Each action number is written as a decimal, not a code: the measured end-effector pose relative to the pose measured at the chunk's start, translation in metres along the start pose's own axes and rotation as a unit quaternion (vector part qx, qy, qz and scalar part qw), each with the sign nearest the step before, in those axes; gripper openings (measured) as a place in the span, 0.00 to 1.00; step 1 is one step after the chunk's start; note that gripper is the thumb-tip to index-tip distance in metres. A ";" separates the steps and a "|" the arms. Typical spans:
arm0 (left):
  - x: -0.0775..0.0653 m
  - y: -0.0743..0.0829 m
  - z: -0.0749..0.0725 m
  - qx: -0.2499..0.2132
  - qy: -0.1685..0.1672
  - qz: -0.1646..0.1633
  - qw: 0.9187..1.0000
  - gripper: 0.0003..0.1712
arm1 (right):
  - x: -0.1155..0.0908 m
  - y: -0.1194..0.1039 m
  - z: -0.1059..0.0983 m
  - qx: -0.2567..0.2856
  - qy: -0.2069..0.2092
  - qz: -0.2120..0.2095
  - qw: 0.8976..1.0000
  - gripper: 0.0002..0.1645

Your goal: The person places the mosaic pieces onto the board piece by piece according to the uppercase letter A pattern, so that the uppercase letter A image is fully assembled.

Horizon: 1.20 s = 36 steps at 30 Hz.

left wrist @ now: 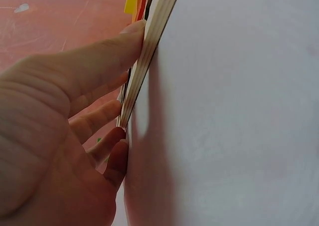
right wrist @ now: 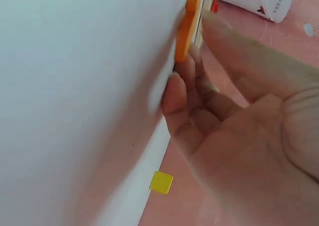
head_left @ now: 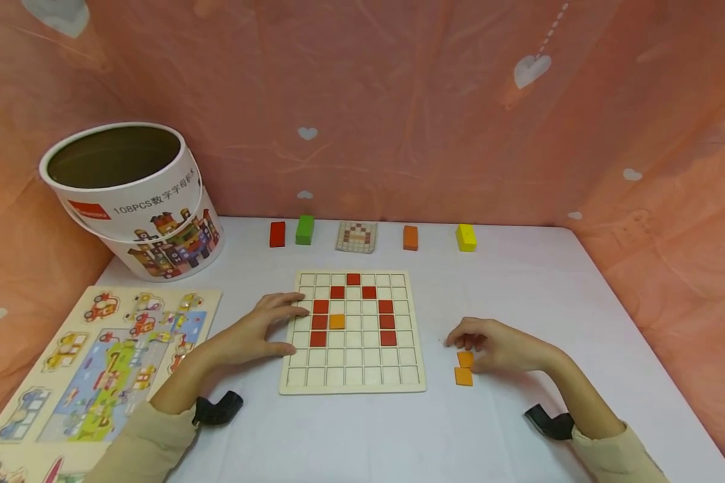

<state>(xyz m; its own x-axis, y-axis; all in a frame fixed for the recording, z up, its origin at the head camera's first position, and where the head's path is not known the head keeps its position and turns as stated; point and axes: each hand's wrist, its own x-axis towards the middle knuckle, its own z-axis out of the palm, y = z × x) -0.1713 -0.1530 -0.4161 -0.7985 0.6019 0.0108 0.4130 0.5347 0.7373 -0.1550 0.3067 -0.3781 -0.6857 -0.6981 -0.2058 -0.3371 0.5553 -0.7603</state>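
My left hand rests at the left edge of a square wooden grid board, fingertips over the rim and thumb at its side. In the left wrist view, the left hand's thumb lies against the board's layered edge. Red square tiles form an arch on the grid, and one orange tile lies inside it. Right of the board, my right hand hovers at two loose orange tiles, fingers loosely bent. In the right wrist view, its fingertips are close to an orange tile, thumb apart.
Red, green, orange and yellow blocks stand along the back, with a small pattern card among them. A white bucket stands back left, behind a vehicle puzzle board.
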 end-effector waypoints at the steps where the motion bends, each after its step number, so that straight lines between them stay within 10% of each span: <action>1: 0.000 0.000 0.000 0.001 0.001 0.000 1.000 0.34 | -0.001 0.002 0.001 0.002 0.004 -0.007 1.000 0.23; 36: 0.001 0.000 0.000 0.008 0.002 0.003 1.000 0.34 | 0.020 -0.015 0.010 -0.084 0.057 0.031 0.994 0.18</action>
<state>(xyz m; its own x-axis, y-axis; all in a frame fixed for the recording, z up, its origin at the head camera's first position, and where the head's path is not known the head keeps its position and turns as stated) -0.1718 -0.1524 -0.4158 -0.7972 0.6034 0.0181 0.4254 0.5401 0.7262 -0.1576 0.2798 -0.3767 -0.7738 -0.6100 -0.1708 -0.3888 0.6702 -0.6321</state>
